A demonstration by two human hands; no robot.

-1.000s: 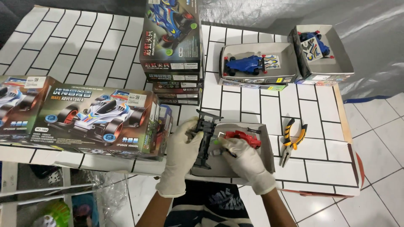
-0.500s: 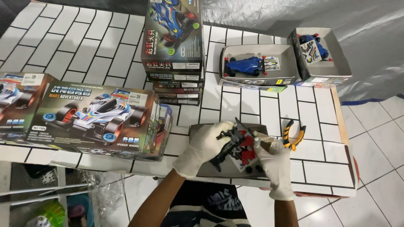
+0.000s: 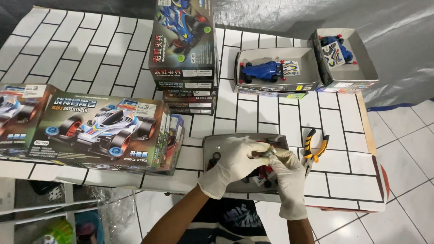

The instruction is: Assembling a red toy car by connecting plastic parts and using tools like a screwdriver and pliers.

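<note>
Whatever the gloved left hand [image 3: 233,162] and right hand [image 3: 289,178] pinched together was too small to tell. They covered most of the grey tray [image 3: 212,147]; the leftmost kit box [image 3: 16,115] was cut off.

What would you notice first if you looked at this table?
Probably the two white-gloved hands, left hand and right hand, meeting over a shallow grey tray at the table's near edge, pinching a small part too hidden to name. Next, the big toy race car boxes: a tall stack at the middle back and a long box on the left. Two open boxes at the back right each hold a blue toy car, and orange-handled pliers lie right of the tray.
</note>
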